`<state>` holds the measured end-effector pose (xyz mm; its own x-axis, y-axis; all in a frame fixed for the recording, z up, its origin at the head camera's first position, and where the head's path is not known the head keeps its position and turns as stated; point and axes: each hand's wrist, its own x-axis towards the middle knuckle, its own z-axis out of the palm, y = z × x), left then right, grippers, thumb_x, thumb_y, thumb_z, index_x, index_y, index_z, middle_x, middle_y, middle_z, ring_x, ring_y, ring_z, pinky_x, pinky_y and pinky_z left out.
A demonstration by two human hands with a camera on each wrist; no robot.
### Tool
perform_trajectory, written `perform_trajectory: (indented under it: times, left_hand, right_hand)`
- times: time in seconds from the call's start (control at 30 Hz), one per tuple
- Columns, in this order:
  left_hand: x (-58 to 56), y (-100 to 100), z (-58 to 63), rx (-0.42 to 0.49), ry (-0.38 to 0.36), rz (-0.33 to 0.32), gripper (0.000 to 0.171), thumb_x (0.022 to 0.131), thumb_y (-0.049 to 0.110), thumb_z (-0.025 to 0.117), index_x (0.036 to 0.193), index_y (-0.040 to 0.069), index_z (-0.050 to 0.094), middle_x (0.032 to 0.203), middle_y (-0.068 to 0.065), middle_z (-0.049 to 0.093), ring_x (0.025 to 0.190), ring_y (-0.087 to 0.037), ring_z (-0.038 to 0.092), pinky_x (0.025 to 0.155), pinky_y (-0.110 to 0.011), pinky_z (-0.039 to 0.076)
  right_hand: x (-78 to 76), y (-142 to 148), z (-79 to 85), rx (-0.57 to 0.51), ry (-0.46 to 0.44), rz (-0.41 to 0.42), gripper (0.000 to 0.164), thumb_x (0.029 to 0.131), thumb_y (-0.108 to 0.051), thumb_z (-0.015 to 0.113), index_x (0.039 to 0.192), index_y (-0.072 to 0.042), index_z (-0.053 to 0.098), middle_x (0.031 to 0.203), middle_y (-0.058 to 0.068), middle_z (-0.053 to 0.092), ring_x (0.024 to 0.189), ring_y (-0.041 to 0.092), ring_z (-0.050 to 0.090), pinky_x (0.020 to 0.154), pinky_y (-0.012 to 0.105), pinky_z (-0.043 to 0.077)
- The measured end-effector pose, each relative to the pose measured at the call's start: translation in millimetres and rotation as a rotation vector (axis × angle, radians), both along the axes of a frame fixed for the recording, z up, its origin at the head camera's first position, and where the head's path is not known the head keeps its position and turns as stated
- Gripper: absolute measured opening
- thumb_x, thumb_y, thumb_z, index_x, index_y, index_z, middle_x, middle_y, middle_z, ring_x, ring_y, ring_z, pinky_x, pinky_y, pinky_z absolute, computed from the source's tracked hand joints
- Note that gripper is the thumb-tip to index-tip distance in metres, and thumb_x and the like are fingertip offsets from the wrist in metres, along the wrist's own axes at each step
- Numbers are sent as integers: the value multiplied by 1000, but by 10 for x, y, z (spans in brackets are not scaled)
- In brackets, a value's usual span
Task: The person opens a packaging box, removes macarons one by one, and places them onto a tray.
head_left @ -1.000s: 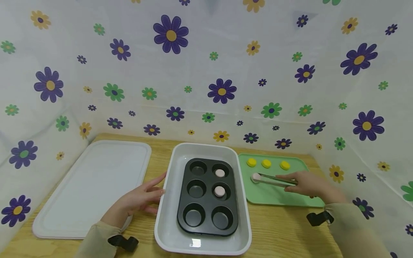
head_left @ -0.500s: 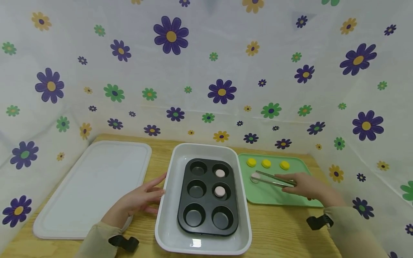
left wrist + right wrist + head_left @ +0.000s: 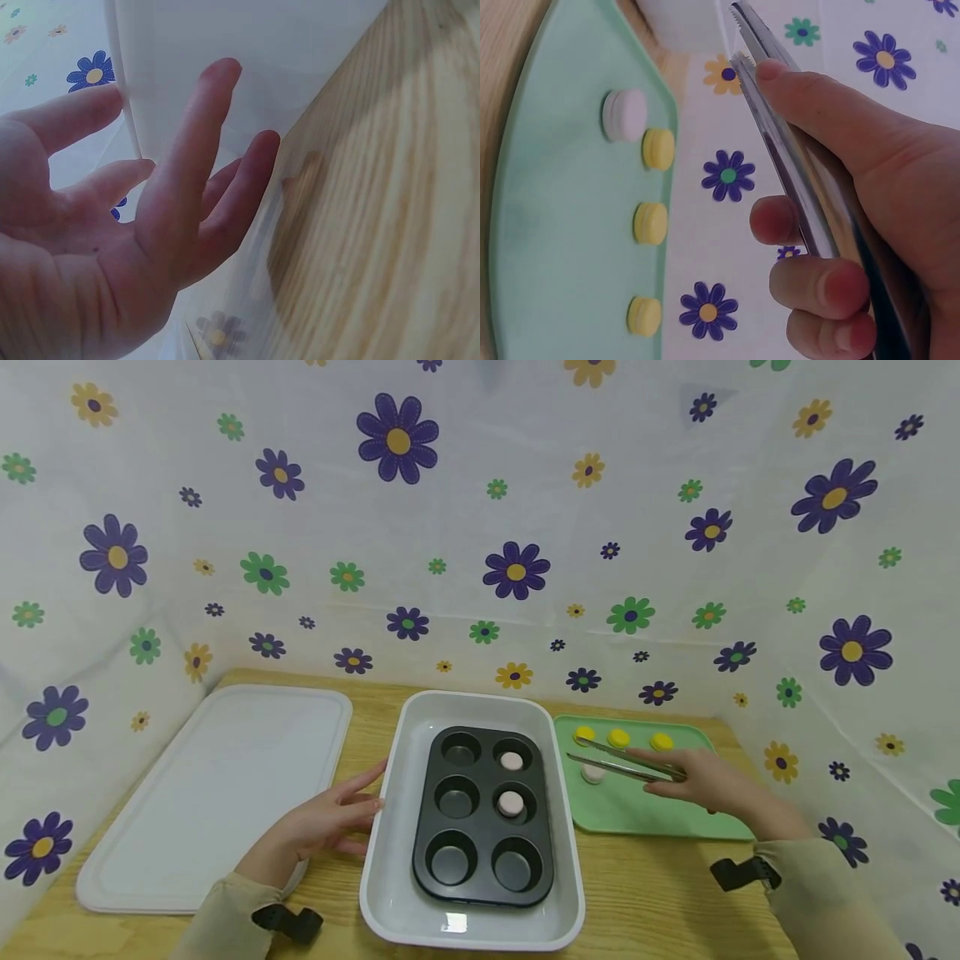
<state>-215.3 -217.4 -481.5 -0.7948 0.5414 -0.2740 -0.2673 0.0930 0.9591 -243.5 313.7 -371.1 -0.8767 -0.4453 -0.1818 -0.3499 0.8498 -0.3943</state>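
My right hand (image 3: 705, 785) grips metal tongs (image 3: 626, 764), their tips slightly apart with nothing between them, above the green tray (image 3: 637, 810). Below the tips a pale pink macaron (image 3: 593, 773) sits on that tray; the right wrist view shows this macaron (image 3: 626, 115) apart from the tongs (image 3: 780, 142). My left hand (image 3: 322, 822) is at the left wall of the white deep tray (image 3: 378, 868), fingers extended and touching its side. Inside that tray lies a dark muffin pan (image 3: 483, 814). Two of its right-hand cups hold pink macarons, the far one (image 3: 512, 762) and the middle one (image 3: 511, 804).
Three yellow macarons line the green tray's far edge, among them the right one (image 3: 662, 742). A flat white tray (image 3: 225, 793) lies on the wooden table (image 3: 637, 893) at the left. A flower-printed cloth (image 3: 465, 510) rises behind and at both sides.
The tongs' tips were around the pale pink macaron on the green tray. They have come off it, rising away and slightly left, and the macaron stays on the tray. My left hand has not moved.
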Motion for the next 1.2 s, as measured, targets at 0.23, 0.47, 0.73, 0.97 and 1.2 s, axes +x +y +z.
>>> perform_trajectory:
  times: [0.23,0.47,0.73,0.97,1.2]
  left_hand:
    - [-4,5,-4,2,0,1,77,101,29,57,160,29,7,150,-34,35,112,-29,66,79,-44,61]
    - [5,3,9,2,1,5,78,101,29,57,160,29,7,150,-33,35,113,-30,66,79,-44,61]
    - [11,-6,16,3,2,7,79,101,29,57,160,27,6,150,-33,35,113,-30,66,79,-44,61]
    - [7,-7,0,4,0,6,79,101,30,58,160,27,6,151,-34,34,113,-30,66,80,-45,61]
    - [0,-3,-13,11,-3,4,78,101,29,57,160,28,6,150,-34,34,114,-31,66,81,-46,60]
  right_hand:
    - [55,-150,133,-7,17,45,57,93,-46,64,146,-27,51,68,-9,57,38,2,33,37,23,40]
    - [72,-287,177,9,-21,30,54,94,-52,59,145,-34,51,65,-8,44,41,3,32,39,23,39]
    - [106,-447,158,19,-54,52,50,94,-54,58,141,-41,52,62,-11,45,40,3,30,40,23,37]
    - [99,-570,96,15,-35,136,49,94,-49,62,140,-32,57,67,-13,49,45,0,30,44,19,34]
    - [68,-651,74,-6,-77,177,48,93,-47,64,139,-32,57,62,-11,37,45,1,28,41,20,33]
